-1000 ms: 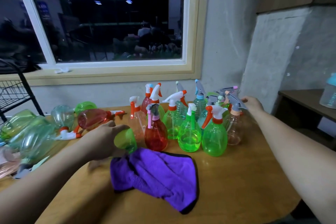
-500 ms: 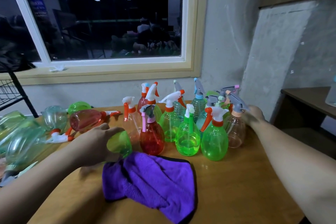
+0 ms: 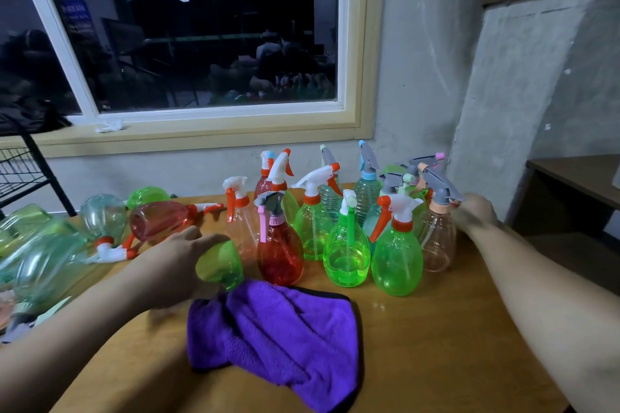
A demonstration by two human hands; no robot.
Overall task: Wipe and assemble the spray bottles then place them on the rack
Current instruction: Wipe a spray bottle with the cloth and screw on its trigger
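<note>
From the head view, the left hand (image 3: 174, 265) grips a green bottle (image 3: 219, 265) tipped sideways, just behind a purple cloth (image 3: 275, 339) on the table (image 3: 453, 345). The right hand (image 3: 474, 211), blurred, is beside a peach bottle (image 3: 437, 245), the rightmost one standing; its grip cannot be told

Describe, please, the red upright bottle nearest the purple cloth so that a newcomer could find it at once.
On the wooden table under the window lies a purple cloth. Just behind it, left of two green bottles, stands the red bottle. It alone pairs a red body with a grey sprayer and pink trigger.
</note>
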